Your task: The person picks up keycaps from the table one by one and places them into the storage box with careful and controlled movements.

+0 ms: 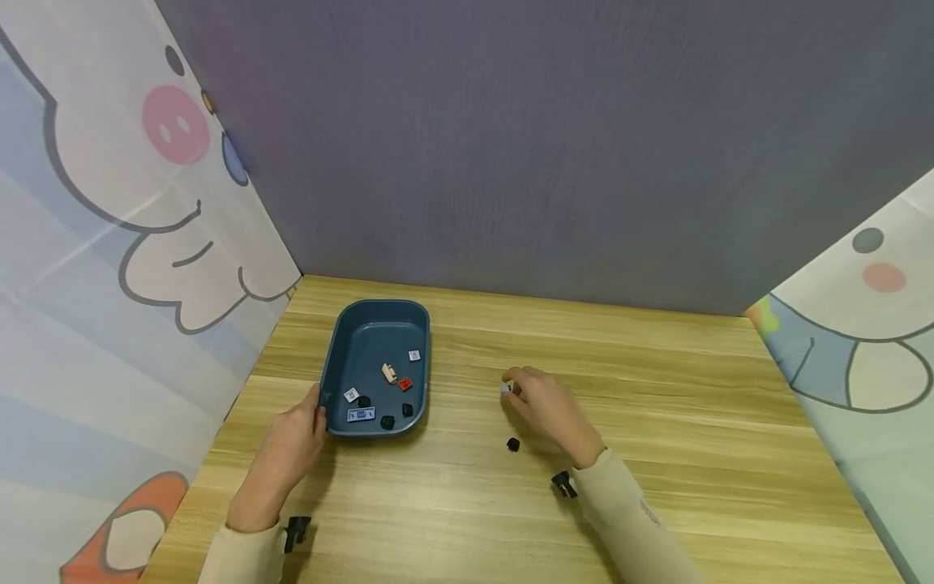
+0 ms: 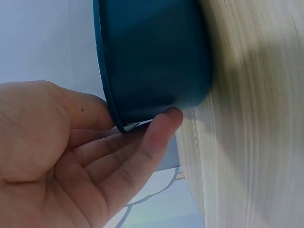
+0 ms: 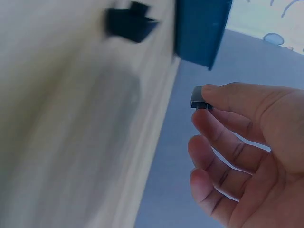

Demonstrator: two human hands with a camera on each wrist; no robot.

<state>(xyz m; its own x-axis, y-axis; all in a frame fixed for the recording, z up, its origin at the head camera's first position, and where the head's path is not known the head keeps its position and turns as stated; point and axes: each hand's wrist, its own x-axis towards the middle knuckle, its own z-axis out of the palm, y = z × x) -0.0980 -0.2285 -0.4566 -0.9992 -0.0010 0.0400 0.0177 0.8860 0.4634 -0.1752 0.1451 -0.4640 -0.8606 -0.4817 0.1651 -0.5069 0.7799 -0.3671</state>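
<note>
My left hand (image 1: 288, 446) holds the near left corner of a dark blue tray (image 1: 375, 312). In the left wrist view the thumb is at the rim and a fingertip touches the outer wall. Inside the tray lie two white square keycaps (image 1: 414, 355), a red keycap (image 1: 404, 384), a cream piece (image 1: 389, 373), a wide blue keycap (image 1: 361, 414) and several small black pieces (image 1: 387, 422). To the tray's right, my right hand (image 1: 547, 405) pinches a small pale keycap (image 3: 198, 96) with a dark underside between thumb and index finger; its other fingers are bent loosely.
One small black piece (image 1: 513, 444) with a stub on top lies on the wooden table (image 1: 700, 405), just nearer than the right hand. A grey panel (image 1: 511, 162) rises behind the table. Cartoon-printed sheets (image 1: 73, 284) stand on both sides.
</note>
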